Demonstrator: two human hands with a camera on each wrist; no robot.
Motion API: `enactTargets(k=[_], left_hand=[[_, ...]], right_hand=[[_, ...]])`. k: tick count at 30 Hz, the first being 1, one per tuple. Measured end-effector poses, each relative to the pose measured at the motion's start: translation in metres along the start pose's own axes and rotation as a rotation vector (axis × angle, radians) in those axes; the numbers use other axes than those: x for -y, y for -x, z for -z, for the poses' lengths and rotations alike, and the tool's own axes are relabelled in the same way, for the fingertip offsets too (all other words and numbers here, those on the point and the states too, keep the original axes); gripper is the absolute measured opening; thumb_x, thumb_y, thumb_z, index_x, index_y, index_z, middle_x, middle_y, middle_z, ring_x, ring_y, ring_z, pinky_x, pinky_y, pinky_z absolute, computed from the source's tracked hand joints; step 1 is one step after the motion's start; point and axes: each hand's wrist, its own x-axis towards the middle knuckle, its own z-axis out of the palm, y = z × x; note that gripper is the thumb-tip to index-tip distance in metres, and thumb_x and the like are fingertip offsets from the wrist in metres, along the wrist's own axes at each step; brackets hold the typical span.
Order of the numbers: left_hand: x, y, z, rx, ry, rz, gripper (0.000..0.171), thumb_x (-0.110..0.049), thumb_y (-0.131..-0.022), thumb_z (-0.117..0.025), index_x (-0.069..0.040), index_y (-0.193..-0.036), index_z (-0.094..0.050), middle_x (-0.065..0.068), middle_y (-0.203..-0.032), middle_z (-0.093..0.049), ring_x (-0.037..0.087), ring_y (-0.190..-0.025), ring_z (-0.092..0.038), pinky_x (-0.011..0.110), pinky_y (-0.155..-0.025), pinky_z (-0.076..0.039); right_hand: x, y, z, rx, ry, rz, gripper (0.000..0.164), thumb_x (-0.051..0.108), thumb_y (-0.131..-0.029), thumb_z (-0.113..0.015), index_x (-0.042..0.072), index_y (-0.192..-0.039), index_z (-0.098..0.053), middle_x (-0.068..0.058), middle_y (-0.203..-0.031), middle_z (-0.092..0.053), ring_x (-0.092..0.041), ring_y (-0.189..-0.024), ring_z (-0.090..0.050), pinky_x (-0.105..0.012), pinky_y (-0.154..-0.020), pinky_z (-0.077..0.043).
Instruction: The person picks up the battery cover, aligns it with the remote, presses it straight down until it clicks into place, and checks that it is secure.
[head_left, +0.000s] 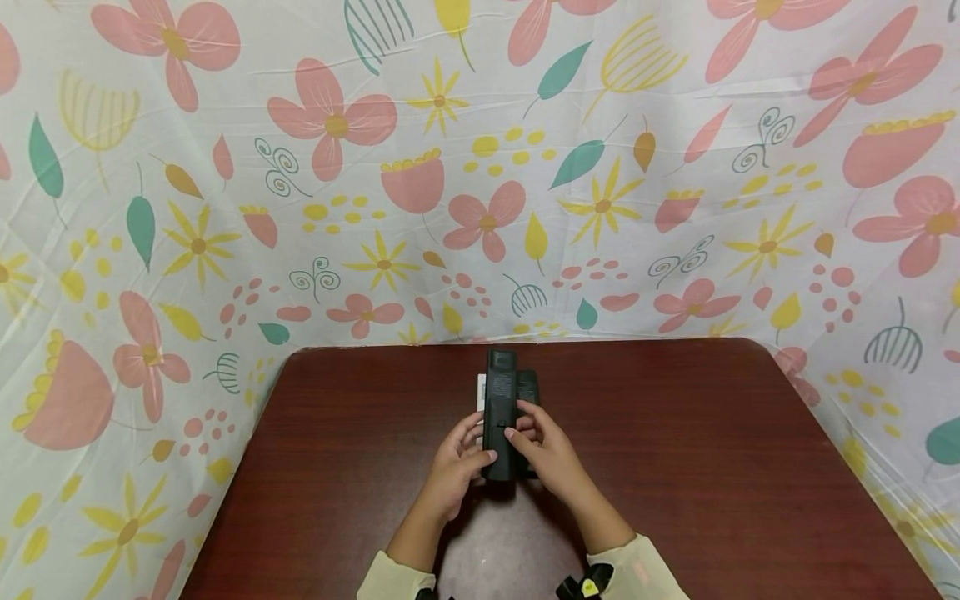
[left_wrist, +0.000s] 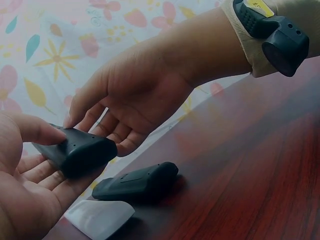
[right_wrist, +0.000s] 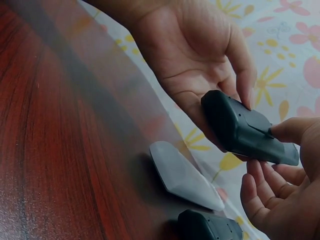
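Observation:
A black remote control is held above the table with its back facing up. My left hand grips its left side near the lower end, thumb on top and fingers underneath. On the other side, my right hand holds it, with the thumb on the seam of the battery cover and the fingers along the edge. Below lie a second black remote control and a white remote control, side by side on the table. The held remote partly hides both in the head view.
The dark reddish-brown table extends to either side of the hands. A white cloth with flower patterns hangs behind it and along both sides. A wrist camera sits on the right sleeve.

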Motion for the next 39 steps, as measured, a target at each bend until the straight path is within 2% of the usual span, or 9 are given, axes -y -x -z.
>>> enactTargets(k=[4,10,20,39], left_hand=[[0.0005,-0.0005,0.0,-0.003,-0.004,0.016,0.066,-0.003,-0.092,-0.062,-0.016,-0.153,-0.041,0.015,-0.147,-0.053,0.017,-0.114,-0.065,0.028,-0.075,-0.052],[0.0021,-0.0015,0.0002,-0.004,-0.012,0.017,0.067,-0.003,-0.092,-0.062,-0.016,-0.153,-0.04,0.016,-0.148,-0.052,0.02,-0.116,-0.065,0.028,-0.074,-0.052],[0.0022,-0.0017,-0.0011,0.01,0.0,0.006,0.067,-0.002,-0.092,-0.061,-0.015,-0.154,-0.039,0.017,-0.148,-0.052,0.02,-0.116,-0.065,0.03,-0.077,-0.054],[0.0036,-0.0017,-0.0002,0.008,-0.001,0.009,0.067,-0.003,-0.092,-0.062,-0.013,-0.154,-0.038,0.017,-0.148,-0.051,0.018,-0.115,-0.065,0.028,-0.075,-0.053]], right_hand=[[-0.0006,-0.0004,-0.0002,-0.005,-0.005,-0.001,0.056,0.026,-0.097,-0.068,0.015,-0.148,-0.048,-0.011,-0.116,-0.061,-0.019,-0.099,-0.062,-0.028,-0.081,-0.052],[0.0005,0.0007,-0.0002,-0.004,-0.009,0.007,0.057,0.025,-0.097,-0.068,0.012,-0.149,-0.048,-0.012,-0.116,-0.061,-0.017,-0.097,-0.062,-0.028,-0.079,-0.052],[-0.0014,-0.0003,0.0005,-0.002,-0.008,-0.001,0.056,0.022,-0.097,-0.068,0.014,-0.149,-0.047,-0.012,-0.114,-0.062,-0.02,-0.098,-0.063,-0.029,-0.081,-0.052],[0.0001,0.0006,0.0001,-0.003,-0.018,0.004,0.056,0.023,-0.097,-0.068,0.014,-0.148,-0.048,-0.012,-0.114,-0.062,-0.018,-0.097,-0.063,-0.029,-0.079,-0.052]])
